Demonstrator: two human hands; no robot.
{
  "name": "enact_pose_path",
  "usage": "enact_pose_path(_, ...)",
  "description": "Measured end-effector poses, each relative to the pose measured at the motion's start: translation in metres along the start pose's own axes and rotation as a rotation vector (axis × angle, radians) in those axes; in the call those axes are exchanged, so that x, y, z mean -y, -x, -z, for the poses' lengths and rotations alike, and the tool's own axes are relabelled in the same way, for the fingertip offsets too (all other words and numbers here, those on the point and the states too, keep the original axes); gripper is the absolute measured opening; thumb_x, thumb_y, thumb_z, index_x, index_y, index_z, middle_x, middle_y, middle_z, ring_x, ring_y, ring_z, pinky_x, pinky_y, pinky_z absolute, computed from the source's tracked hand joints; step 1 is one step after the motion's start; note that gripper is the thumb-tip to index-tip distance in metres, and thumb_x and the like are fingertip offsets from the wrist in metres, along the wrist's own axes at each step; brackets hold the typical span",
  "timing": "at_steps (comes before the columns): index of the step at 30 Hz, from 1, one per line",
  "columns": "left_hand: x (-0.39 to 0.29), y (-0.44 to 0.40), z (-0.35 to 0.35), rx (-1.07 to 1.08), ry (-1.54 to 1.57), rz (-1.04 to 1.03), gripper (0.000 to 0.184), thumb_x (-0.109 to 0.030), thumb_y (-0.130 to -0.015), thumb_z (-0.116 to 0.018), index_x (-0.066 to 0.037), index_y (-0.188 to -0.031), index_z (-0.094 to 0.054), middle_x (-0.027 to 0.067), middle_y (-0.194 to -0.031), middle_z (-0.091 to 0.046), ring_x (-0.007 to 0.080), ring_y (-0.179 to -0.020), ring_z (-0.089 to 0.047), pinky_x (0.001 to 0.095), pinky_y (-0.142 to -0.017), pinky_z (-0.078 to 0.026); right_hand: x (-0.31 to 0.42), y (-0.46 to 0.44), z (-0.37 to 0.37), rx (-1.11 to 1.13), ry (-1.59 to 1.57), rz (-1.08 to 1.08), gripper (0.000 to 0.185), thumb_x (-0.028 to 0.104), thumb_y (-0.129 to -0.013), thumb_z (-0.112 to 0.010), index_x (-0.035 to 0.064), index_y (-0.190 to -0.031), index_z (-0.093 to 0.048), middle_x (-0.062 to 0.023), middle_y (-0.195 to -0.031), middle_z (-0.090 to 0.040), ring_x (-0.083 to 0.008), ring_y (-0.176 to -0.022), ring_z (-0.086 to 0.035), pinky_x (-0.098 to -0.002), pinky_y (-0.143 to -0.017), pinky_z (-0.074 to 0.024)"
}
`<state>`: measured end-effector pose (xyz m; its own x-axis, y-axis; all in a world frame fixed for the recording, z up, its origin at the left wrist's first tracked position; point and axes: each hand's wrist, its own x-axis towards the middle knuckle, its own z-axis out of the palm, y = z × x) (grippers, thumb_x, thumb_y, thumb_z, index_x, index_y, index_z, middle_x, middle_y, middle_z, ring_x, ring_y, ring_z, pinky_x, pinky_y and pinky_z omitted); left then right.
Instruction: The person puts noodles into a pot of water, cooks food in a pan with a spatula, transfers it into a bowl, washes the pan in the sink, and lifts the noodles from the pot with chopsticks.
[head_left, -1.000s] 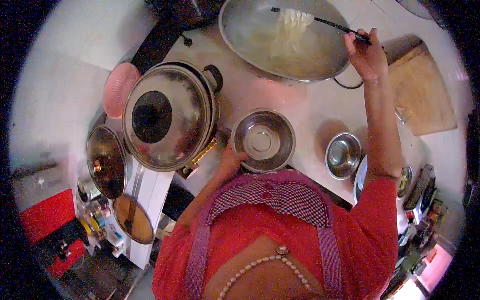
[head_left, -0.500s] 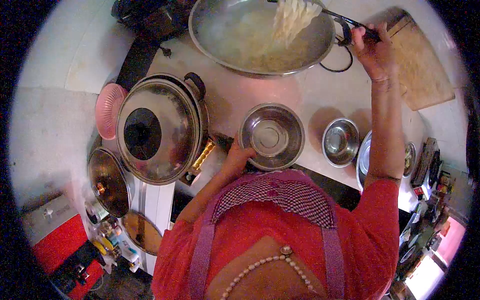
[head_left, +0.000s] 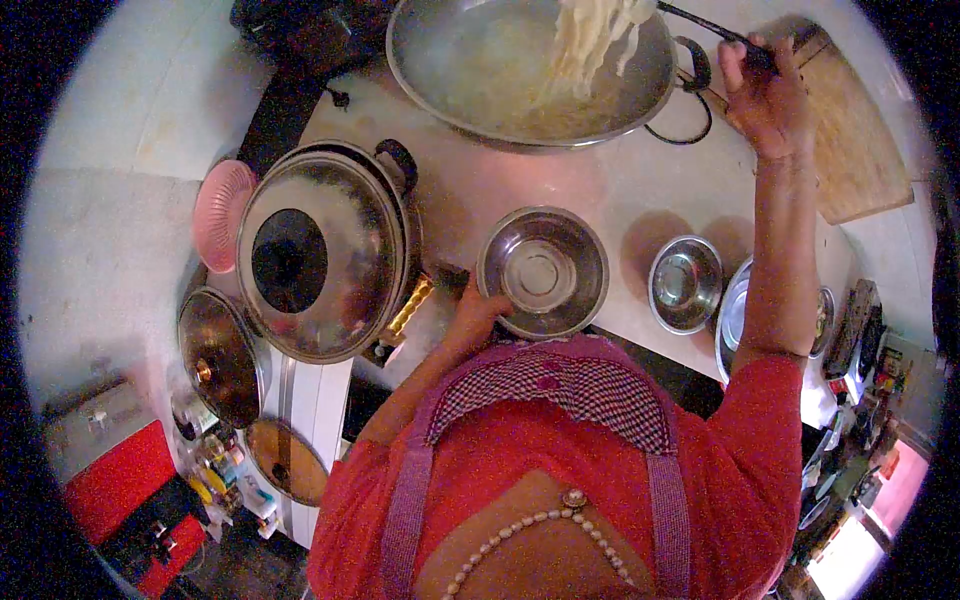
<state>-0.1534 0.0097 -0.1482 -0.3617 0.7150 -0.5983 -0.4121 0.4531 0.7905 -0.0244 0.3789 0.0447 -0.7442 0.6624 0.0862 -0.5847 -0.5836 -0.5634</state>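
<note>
My left hand [head_left: 482, 315] grips the near left rim of a steel bowl [head_left: 578, 290], close to my apron, with the thumb over the edge. The bowl looks empty. Up at the right, my right hand [head_left: 770, 110] is closed around dark chopsticks [head_left: 690, 15], whose far ends are out of view. Pale, wide noodles [head_left: 592, 40] hang from them over a large wok [head_left: 410, 60]. The lower strands reach down toward cloudy, steaming liquid in the wok. Whether they touch it is hard to tell.
A lidded pot [head_left: 340, 300] stands left, beside a pink basket [head_left: 222, 215]. Right of the bowl are a small metal bowl [head_left: 685, 285] and a partly hidden basin [head_left: 730, 310]. A wooden cutting board [head_left: 850, 140] lies at the far right. A cable [head_left: 690, 138] loops near the wok's handle.
My right hand has moved slightly right, and the noodles hang higher and more stretched out over the wok. The left hand and the bowl stay where they were.
</note>
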Motion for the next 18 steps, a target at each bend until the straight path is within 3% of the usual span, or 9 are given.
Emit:
enact_pose_path(3,0.006,-0.009,-0.012,0.012,0.046,-0.059,0.065,-0.001,-0.059,-0.055,-0.002,-0.121,-0.034,0.0091,-0.102,-0.053,0.0195,-0.09,-0.051,0.0288,-0.077,-0.043,-0.013,0.008,-0.045,-0.138,0.75,0.128,0.036,0.034,-0.089,-0.042,-0.0001,-0.085,-0.052,-0.0118,-0.081,-0.054,-0.0214,-0.074,-0.056,-0.0308,-0.075,-0.0485)
enact_pose_path(6,0.029,-0.022,-0.014,0.037,0.111,-0.262,0.063,-0.001,-0.061,-0.056,-0.002,-0.119,-0.035,0.0098,-0.102,-0.053,0.0195,-0.088,-0.052,0.0297,-0.075,-0.044,-0.004,0.016,-0.042,-0.135,1.005,0.152,0.044,0.047,-0.083,-0.046,0.0038,-0.076,-0.052,-0.014,-0.069,-0.054,-0.0288,-0.066,-0.058,-0.0455,-0.056,-0.0504)
enact_pose_path(9,0.048,-0.028,-0.011,-0.011,0.071,-0.123,0.061,-0.001,-0.061,-0.057,-0.001,-0.118,-0.036,0.0099,-0.102,-0.053,0.02,-0.087,-0.053,0.031,-0.075,-0.044,0.021,0.041,-0.03,-0.314,1.219,0.448,0.035,0.034,-0.09,-0.039,0.0022,-0.086,-0.053,-0.0085,-0.079,-0.056,-0.0185,-0.072,-0.058,-0.0296,-0.072,-0.048)
enact_pose_path(11,0.048,-0.031,-0.01,-0.06,0.042,-0.009,0.06,-0.001,-0.06,-0.057,-0.001,-0.116,-0.037,0.0095,-0.101,-0.053,0.0205,-0.086,-0.053,0.0316,-0.076,-0.044,0.03,0.083,-0.042,-0.368,1.476,0.584,0.034,0.032,-0.09,-0.039,0.0015,-0.086,-0.053,-0.0067,-0.077,-0.055,-0.0169,-0.073,-0.057,-0.0299,-0.07,-0.0472)
enact_pose_path(12,0.037,-0.029,-0.008,0.088,0.124,-0.089,0.059,-0.002,-0.058,-0.058,0.0,-0.114,-0.038,0.0086,-0.1,-0.053,0.0213,-0.084,-0.053,0.0323,-0.075,-0.044,0.032,0.105,-0.044,-0.439,1.599,0.618,0.033,0.031,-0.09,-0.039,0.0015,-0.086,-0.053,-0.0068,-0.077,-0.055,-0.0169,-0.073,-0.057,-0.0295,-0.071,-0.0466)
enact_pose_path(15,0.006,-0.011,-0.016,-0.018,0.031,-0.039,0.059,-0.004,-0.057,-0.058,0.0,-0.112,-0.04,0.0089,-0.096,-0.054,0.0223,-0.084,-0.052,0.0332,-0.075,-0.044,0.017,0.169,-0.044,-0.464,1.893,0.623,0.031,0.028,-0.089,-0.04,0.0013,-0.081,-0.053,-0.008,-0.078,-0.054,-0.0177,-0.072,-0.056,-0.0279,-0.072,-0.0433)
enact_pose_path(17,0.042,-0.041,0.002,0.064,-0.171,-0.133,0.06,-0.006,-0.055,-0.058,-0.003,-0.112,-0.042,0.0099,-0.096,-0.055,0.0232,-0.086,-0.052,0.0337,-0.074,-0.044,-0.012,0.205,-0.026,-0.381,1.967,0.561,0.017,0.014,-0.086,-0.047,0.0,-0.09,-0.056,-0.0091,-0.087,-0.057,-0.0165,-0.077,-0.054,-0.027,-0.072,-0.0421)
enact_pose_path(18,0.036,-0.041,0.001,0.069,-0.138,-0.108,0.059,-0.007,-0.055,-0.059,-0.004,-0.112,-0.042,0.0103,-0.096,-0.055,0.0237,-0.087,-0.051,0.0341,-0.075,-0.043,-0.033,0.215,-0.009,-0.699,1.332,0.308,0.019,0.017,-0.082,-0.054,0.0013,-0.092,-0.054,-0.0091,-0.081,-0.055,-0.017,-0.074,-0.051,-0.0298,-0.07,-0.0412)
